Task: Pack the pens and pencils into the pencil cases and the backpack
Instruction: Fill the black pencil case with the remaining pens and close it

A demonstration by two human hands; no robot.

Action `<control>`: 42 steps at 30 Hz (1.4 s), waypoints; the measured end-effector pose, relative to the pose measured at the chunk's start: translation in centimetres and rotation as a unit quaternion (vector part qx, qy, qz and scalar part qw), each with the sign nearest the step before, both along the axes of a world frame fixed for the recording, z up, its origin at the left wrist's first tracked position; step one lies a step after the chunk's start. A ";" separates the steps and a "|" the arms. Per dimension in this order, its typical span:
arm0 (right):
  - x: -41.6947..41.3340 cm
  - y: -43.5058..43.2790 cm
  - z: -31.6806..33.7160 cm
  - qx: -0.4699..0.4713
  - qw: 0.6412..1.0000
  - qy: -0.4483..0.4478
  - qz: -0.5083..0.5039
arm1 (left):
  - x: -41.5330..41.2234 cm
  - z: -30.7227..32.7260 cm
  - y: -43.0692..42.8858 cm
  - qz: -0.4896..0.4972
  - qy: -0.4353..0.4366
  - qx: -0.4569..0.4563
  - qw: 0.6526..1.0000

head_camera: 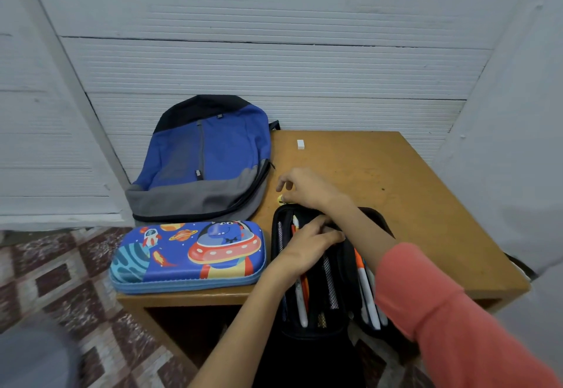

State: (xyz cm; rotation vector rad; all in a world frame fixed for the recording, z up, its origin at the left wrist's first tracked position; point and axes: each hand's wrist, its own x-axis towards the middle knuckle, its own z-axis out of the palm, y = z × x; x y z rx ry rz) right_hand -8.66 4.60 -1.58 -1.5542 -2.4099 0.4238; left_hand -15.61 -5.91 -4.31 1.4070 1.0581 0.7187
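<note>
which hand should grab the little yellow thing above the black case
Right hand: its fingertips are at the yellow item, while the left hand rests inside the black pencil case.

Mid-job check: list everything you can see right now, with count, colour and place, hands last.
table: one, brown wood, against the grey wall
backpack: one, blue, grey and black, flat on the table's far left
cartoon pencil case: one, blue, closed, in front of the backpack
black pencil case: one, open, right of the cartoon one
pens: several, white and orange, inside the black case
eraser: one, white, far on the table
yellow thing: one, small, kind unclear, beyond the black case
left hand: resting on the open black case
right hand: salmon sleeve, fingertips at the yellow thing
</note>
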 end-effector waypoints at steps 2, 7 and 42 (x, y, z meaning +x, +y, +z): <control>-0.2 0.3 -0.4 0.002 1.000 -0.010 0.001 | -0.1 0.0 0.0 0.000 -0.006 0.000 1.000; -0.3 0.8 -1.1 -0.004 1.000 -0.014 -0.011 | -0.1 0.1 0.0 -0.003 -0.014 0.002 1.000; 14.0 -5.9 0.4 -0.168 0.938 0.222 -0.208 | -0.3 -0.3 0.1 -0.003 -0.008 -0.031 0.999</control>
